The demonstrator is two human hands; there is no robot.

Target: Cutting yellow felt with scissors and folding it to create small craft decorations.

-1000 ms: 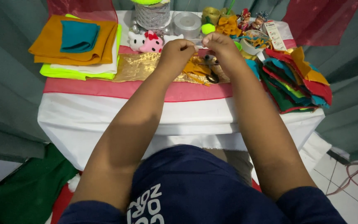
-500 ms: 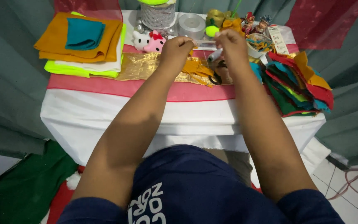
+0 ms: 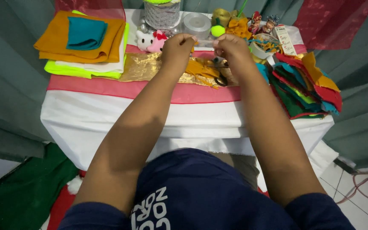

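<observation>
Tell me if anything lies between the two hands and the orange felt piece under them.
Nothing visible does. The left hand and right hand hang just above the orange felt piece on the gold cloth.

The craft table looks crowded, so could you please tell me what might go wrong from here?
Both hands, left hand and right hand, work close above the scissors, so the fingers could catch them. The stack of felt pieces overhangs the right table edge and may slide off. The small ball could roll if nudged.

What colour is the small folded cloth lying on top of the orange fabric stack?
Teal; the small folded cloth lies on the orange fabric stack, clearest in the head view.
</observation>
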